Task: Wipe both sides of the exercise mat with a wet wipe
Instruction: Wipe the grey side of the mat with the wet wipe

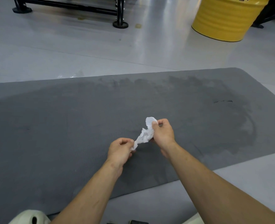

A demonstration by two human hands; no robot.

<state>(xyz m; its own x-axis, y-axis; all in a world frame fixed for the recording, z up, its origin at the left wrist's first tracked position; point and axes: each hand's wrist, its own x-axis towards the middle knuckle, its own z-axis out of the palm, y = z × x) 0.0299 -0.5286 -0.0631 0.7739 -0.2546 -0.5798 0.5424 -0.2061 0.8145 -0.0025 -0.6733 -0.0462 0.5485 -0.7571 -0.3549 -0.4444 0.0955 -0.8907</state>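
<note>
A grey exercise mat [69, 120] lies flat on the floor and spans the view, with darker damp patches across its middle and right part. Above its centre I hold a crumpled white wet wipe [145, 132] stretched between both hands. My left hand [120, 150] pinches the wipe's lower end. My right hand [162, 133] grips its upper end, with a bit of wipe sticking out above the thumb.
A yellow ribbed drum [227, 18] stands on the pale floor at the back right. A black metal equipment frame [120, 15] with round feet stands at the back left. A white shoe [30, 218] shows at the bottom left edge.
</note>
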